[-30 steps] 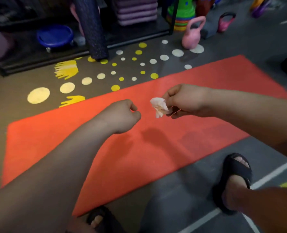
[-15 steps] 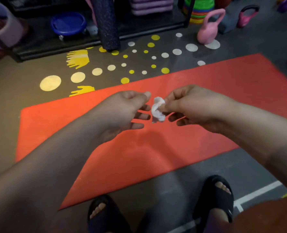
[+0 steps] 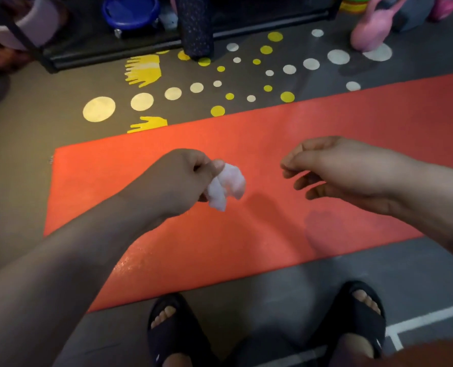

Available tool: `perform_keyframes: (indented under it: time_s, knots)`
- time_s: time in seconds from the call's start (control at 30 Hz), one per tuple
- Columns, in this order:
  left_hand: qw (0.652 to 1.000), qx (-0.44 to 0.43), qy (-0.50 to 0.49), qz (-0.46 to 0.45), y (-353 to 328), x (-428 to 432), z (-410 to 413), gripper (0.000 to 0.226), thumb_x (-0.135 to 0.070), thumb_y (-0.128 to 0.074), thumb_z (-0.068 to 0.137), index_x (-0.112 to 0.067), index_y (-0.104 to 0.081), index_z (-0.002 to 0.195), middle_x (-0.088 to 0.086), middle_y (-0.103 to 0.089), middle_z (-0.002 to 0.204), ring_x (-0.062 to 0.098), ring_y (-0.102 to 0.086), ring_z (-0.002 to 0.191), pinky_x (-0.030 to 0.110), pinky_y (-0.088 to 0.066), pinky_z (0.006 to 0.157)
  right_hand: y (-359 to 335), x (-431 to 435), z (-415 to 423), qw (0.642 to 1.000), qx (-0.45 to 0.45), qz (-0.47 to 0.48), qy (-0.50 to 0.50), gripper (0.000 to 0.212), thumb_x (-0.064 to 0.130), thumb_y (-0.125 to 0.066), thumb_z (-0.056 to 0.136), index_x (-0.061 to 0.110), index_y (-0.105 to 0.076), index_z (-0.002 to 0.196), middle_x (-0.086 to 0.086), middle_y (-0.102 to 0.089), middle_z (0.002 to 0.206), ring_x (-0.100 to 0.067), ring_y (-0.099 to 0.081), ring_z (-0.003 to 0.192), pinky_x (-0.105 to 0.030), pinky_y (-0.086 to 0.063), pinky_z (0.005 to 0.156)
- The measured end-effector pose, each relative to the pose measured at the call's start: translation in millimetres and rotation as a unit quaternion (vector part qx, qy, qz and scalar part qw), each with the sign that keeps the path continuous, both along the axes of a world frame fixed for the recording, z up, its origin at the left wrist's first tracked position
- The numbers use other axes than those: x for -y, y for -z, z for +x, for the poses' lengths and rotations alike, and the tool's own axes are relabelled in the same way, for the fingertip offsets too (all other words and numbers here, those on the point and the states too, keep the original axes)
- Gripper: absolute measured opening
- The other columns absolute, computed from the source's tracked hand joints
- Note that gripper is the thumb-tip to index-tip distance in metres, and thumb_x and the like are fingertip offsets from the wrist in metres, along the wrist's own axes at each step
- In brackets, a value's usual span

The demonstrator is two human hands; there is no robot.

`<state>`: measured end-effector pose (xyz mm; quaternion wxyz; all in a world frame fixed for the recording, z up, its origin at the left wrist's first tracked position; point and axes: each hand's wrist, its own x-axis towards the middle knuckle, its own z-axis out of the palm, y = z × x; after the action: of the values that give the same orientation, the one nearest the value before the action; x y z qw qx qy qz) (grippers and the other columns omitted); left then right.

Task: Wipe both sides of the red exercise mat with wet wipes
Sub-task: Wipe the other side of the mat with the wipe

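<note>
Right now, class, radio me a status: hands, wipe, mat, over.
Left hand grips crumpled wet wipe. Right hand loose, holds nothing. Red mat flat on floor, nothing lying on it.

Crumpled white wet wipe (image 3: 226, 185) swapped hands: pinched by right hand (image 3: 334, 173) 1 s ago, both hands on it 0.5 s ago, now left hand (image 3: 179, 178) grips it alone. Right hand pulled off sideways, fingers loosely curled, empty.
</note>
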<state>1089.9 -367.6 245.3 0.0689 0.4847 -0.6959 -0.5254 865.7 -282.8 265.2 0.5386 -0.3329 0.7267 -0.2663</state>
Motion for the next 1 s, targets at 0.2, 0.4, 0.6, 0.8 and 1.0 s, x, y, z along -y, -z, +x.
perform_keyframes:
  time_s: [0.2, 0.4, 0.6, 0.8, 1.0]
  knots:
    - [0.999, 0.009, 0.038, -0.016, -4, -15, -33, 0.07, -0.054, -0.039, 0.106, 0.003, -0.069, 0.08, 0.012, -0.075, 0.073, 0.022, -0.067, 0.06, 0.034, -0.054, 0.072, 7, -27, 6, 0.994, 0.11, -0.004, -0.003, 0.031, 0.034, -0.067, 0.089, 0.016, -0.069, 0.114, -0.004, -0.067, 0.114, -0.018, -0.062, 0.094, -0.034, -0.048, 0.08]
    - [0.998, -0.056, 0.009, 0.04, 2, -32, -56, 0.084, -0.071, -0.062, 0.079, 0.012, -0.061, 0.089, 0.026, -0.067, 0.064, 0.026, -0.051, 0.044, 0.026, -0.041, 0.047, 8, -41, 8, 0.993, 0.103, -0.058, -0.02, 0.008, 0.017, -0.065, 0.094, 0.01, -0.069, 0.094, -0.003, -0.069, 0.086, -0.017, -0.061, 0.083, -0.032, -0.048, 0.075]
    - [0.984, -0.07, 0.06, 0.15, -2, -29, -57, 0.013, -0.018, -0.065, 0.099, -0.005, -0.067, 0.095, 0.013, -0.055, 0.06, 0.008, -0.058, 0.054, 0.02, -0.049, 0.054, 0, -54, -15, 0.991, 0.099, -0.055, 0.069, 0.019, 0.005, -0.055, 0.098, 0.012, -0.064, 0.083, -0.009, -0.063, 0.085, -0.016, -0.055, 0.077, -0.033, -0.046, 0.075]
    - [0.993, -0.073, 0.041, 0.086, 3, -39, -73, 0.029, -0.02, -0.056, 0.105, 0.002, -0.068, 0.091, 0.003, -0.058, 0.058, 0.013, -0.041, 0.049, 0.027, -0.039, 0.05, 6, -63, -21, 0.978, 0.131, -0.052, 0.154, 0.024, 0.003, -0.051, 0.102, 0.012, -0.058, 0.081, -0.009, -0.062, 0.073, -0.015, -0.056, 0.064, -0.03, -0.053, 0.067]
    - [0.999, 0.004, -0.016, -0.047, -4, -52, -95, 0.064, -0.068, -0.043, 0.098, -0.012, -0.05, 0.068, -0.001, -0.041, 0.04, 0.019, -0.037, 0.033, 0.022, -0.029, 0.042, 8, -71, -24, 0.985, 0.11, -0.052, 0.123, 0.016, 0.007, -0.052, 0.102, 0.003, -0.067, 0.098, -0.01, -0.063, 0.076, -0.013, -0.053, 0.059, -0.025, -0.052, 0.058]
